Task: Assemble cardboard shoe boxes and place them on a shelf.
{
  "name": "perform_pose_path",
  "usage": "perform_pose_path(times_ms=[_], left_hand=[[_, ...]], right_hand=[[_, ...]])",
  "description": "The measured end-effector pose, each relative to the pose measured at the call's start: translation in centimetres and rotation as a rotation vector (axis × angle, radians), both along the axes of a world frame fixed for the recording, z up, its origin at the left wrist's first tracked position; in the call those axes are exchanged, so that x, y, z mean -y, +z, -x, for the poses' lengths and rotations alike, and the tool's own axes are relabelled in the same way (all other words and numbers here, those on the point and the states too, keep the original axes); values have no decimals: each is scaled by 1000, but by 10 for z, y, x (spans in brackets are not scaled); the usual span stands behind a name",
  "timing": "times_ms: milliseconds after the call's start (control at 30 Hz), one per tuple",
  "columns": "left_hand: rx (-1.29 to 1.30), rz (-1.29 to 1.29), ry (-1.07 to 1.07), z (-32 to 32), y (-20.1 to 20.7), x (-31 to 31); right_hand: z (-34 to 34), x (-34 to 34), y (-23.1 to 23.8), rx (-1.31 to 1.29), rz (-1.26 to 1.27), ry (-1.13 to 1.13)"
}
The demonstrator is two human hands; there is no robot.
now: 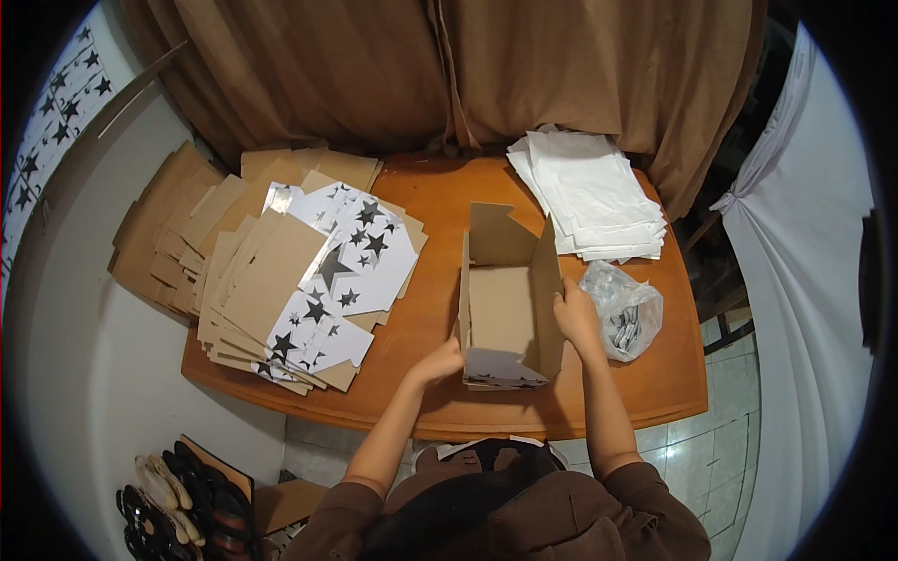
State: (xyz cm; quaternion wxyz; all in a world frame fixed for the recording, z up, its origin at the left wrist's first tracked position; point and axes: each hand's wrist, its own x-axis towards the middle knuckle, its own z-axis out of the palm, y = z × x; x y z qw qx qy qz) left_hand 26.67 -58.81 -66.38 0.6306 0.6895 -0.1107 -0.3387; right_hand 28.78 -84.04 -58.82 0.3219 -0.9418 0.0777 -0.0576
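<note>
An open cardboard box (501, 309) stands in front of me on the wooden table, brown inside, its near flap white with black stars. My left hand (440, 361) is closed at the near left corner of the box, its fingertips partly hidden by the wall. On the other side, my right hand (575, 316) grips the right wall, thumb up and fingers out of sight. The box's far panel rises upright. Close to my right hand lies a clear plastic bag (622, 309) with small silvery pieces inside.
Flat cardboard blanks (267, 266) are piled at the left, a star-printed one (351, 252) on top. White sheets (589, 187) are stacked at the back right. A brown curtain (327, 75) hangs behind the table (412, 280). Shoes (182, 496) sit at the lower left.
</note>
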Motion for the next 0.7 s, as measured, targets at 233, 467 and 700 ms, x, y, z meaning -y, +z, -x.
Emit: perform_pose_path(times_ms=[233,467,700], left_hand=[[384,85,299,60,-18,-2],[1850,-531,239,49,19,-12],[1667,-1036,-87,54,53,1]], right_hand=[[-5,-10,-16,24,-102,37],[-4,-35,-19,47,-151,124],[-3,-52,-54,35,-59,119]])
